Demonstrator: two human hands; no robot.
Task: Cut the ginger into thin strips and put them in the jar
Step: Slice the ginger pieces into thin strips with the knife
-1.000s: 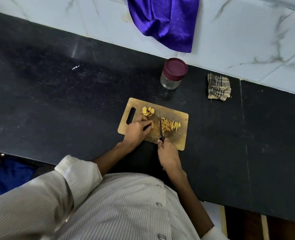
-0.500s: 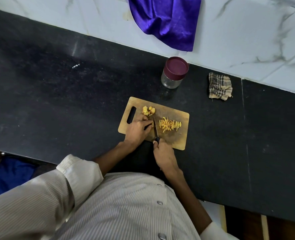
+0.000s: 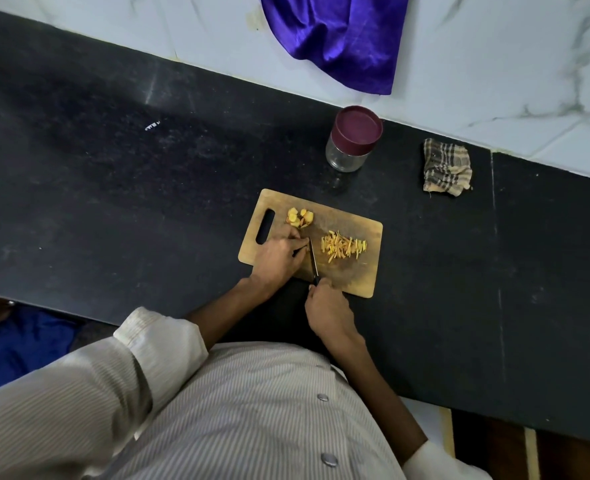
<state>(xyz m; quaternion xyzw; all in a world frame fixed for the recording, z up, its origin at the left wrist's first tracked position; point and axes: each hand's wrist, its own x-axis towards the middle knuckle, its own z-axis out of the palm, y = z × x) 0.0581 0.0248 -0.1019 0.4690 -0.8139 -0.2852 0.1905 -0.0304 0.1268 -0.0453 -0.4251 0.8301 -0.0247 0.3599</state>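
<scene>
Thin yellow ginger strips [image 3: 344,250] lie heaped on the right of the rectangular wooden cutting board [image 3: 362,278]; ginger slices [image 3: 300,216] sit near its handle slot. The left hand [image 3: 279,256] curls over a hidden piece; the right hand [image 3: 328,311] grips the knife [image 3: 313,259]. Beyond the board stands a lidded glass jar [image 3: 352,140].
</scene>
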